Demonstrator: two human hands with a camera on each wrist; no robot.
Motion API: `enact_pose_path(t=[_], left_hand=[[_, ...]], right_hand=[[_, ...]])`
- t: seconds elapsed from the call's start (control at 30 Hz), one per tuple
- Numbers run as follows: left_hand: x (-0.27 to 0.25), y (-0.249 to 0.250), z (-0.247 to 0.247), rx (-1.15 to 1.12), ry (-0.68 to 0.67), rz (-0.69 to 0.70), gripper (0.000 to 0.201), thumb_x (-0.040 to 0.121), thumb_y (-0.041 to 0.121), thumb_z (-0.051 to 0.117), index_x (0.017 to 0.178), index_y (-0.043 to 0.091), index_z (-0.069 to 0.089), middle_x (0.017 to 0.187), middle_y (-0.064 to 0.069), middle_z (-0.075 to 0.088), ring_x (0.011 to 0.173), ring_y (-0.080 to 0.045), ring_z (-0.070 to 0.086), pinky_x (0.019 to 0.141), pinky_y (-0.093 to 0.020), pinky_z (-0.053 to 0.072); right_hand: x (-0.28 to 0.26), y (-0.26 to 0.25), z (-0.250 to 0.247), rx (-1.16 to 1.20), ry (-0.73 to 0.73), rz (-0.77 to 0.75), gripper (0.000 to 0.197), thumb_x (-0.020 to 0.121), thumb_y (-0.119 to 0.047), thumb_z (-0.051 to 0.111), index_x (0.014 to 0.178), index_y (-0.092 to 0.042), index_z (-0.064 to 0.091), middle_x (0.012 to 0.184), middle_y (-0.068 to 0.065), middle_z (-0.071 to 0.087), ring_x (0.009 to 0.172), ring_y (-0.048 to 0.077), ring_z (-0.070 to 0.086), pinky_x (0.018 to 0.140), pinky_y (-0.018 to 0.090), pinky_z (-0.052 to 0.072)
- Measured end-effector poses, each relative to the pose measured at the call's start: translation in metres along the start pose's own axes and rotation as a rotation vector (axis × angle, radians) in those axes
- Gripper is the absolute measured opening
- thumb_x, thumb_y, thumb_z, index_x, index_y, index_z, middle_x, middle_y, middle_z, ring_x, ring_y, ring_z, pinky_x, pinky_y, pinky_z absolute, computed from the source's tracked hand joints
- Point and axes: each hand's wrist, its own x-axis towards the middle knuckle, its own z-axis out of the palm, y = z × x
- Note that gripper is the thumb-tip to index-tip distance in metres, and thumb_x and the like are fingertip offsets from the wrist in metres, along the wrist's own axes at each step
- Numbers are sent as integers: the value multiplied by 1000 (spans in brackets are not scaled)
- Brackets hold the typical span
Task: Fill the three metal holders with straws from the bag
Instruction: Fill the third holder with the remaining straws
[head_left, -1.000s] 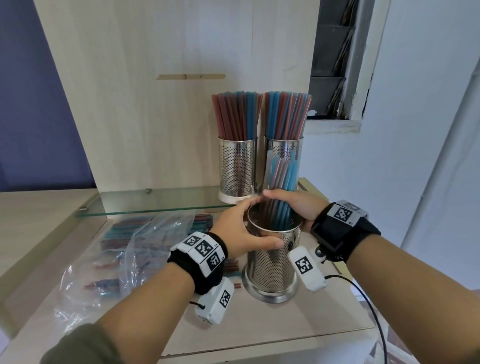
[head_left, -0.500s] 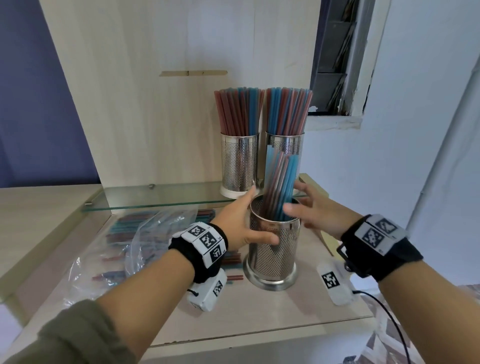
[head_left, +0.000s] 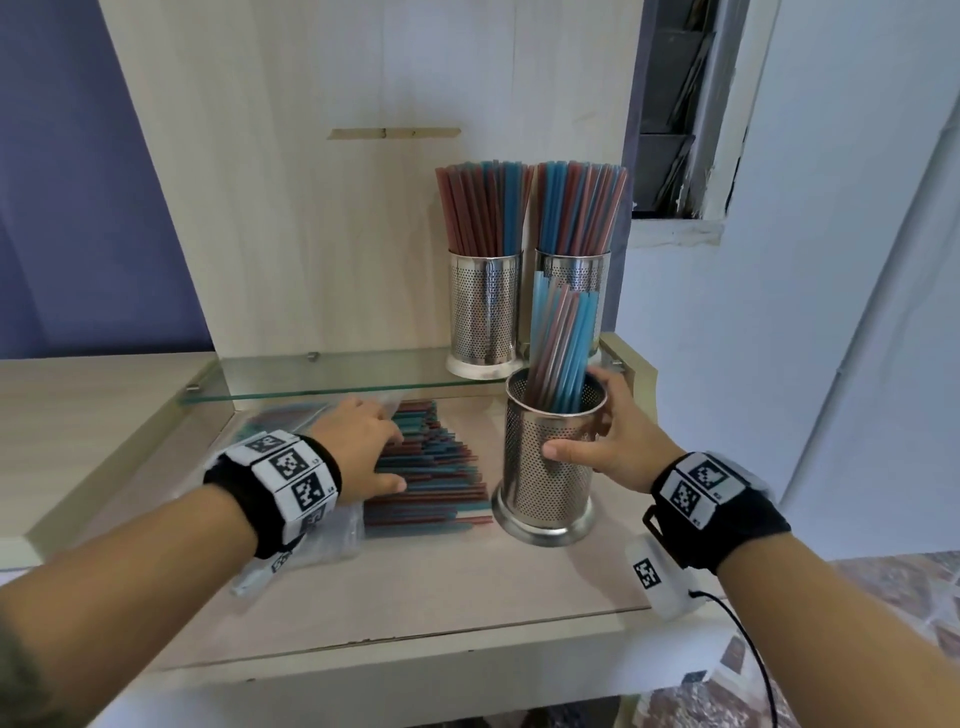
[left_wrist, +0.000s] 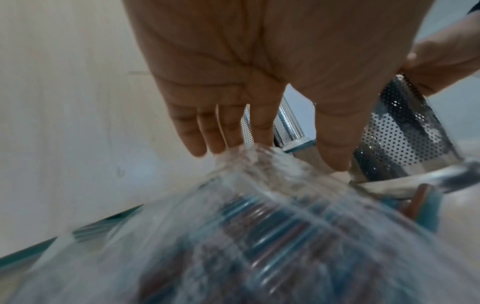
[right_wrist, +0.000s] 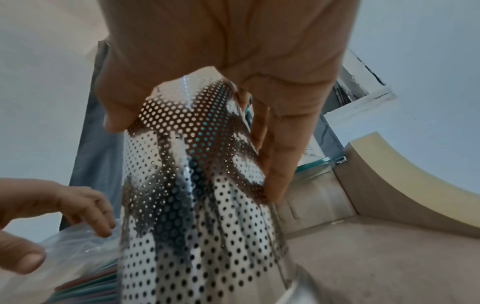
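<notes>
two holders (head_left: 485, 306) far on the glass shelf (head_left: 332, 374), packed full; third holder (head_left: 549, 457) near, only partly filled, straws (head_left: 558, 353) leaning. best steadied upright by the right hand (head_left: 608, 441), wrapped round its wall. left hand (head_left: 358, 447) spread wide over the bag (head_left: 332, 535) at left, holding nothing yet; worth gathering a neat bunch, ends aligned, before lifting.

Both wrists: black straps with square-code marker tiles.
White camera pod (head_left: 655, 577) under the right wristband (head_left: 714, 499), black cable trailing; olive sleeve on left arm.
</notes>
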Motion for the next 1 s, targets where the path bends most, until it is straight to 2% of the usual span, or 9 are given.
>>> enact_pose_path(t=[0.07,0.13,0.27,0.33,0.43,0.6,0.7,0.87,1.0], left_hand=[[-4,1,6,123,36,-31,66,81,71,51,135,33,49,134,1,39,124,-24,30,102,-38,30],[-4,4,16,173,33,-32,73,78,76,50,137,33,48,143,-2,29,129,-29,23,105,-43,26],[1,7,31,229,-41,-5,88,72,78,54,144,27,42,159,-8,-4,143,-38,-2,115,-55,9],[3,9,35,233,-88,-8,86,73,77,54,143,29,42,160,-9,-10,144,-41,-9,116,-58,2],[5,8,37,201,-148,-3,76,75,72,56,138,31,50,161,-8,-9,144,-42,-12,115,-58,-1],[9,9,43,184,-161,35,65,75,65,61,129,28,58,161,-7,-6,144,-41,-10,115,-57,0],[7,11,46,172,-130,52,51,78,57,61,121,29,64,161,-6,-2,144,-42,-7,114,-57,0],[3,12,44,81,-75,70,44,83,50,59,122,30,63,162,-3,1,145,-38,-8,115,-55,1],[2,12,34,-55,14,93,41,87,53,55,122,32,60,159,7,17,147,-28,0,114,-53,1]], right_hand=[[2,3,1,13,11,6,122,37,-65,89,140,-36,29,129,-11,54,120,18,56,105,48,46],[4,5,3,22,23,7,124,38,-64,89,141,-35,28,130,-8,56,120,19,56,104,49,46],[9,10,10,32,43,-4,122,41,-66,87,144,-38,27,132,-7,56,122,17,54,105,46,45],[9,12,12,49,54,-14,118,44,-65,87,143,-39,29,130,-7,58,121,16,55,104,43,46],[9,14,12,55,62,-29,114,47,-64,86,142,-41,28,131,-6,57,120,16,55,101,37,45],[9,18,13,76,65,-53,100,57,-48,88,138,-46,29,132,-8,56,120,13,53,91,25,43],[9,20,13,71,81,-68,102,56,-52,88,140,-43,31,129,-11,57,116,10,56,91,25,45],[11,21,13,74,81,-82,97,60,-41,85,141,-41,30,128,-11,57,114,9,56,94,30,45],[11,22,13,72,84,-77,103,60,-41,85,145,-36,28,130,-11,56,114,6,54,90,25,43]])
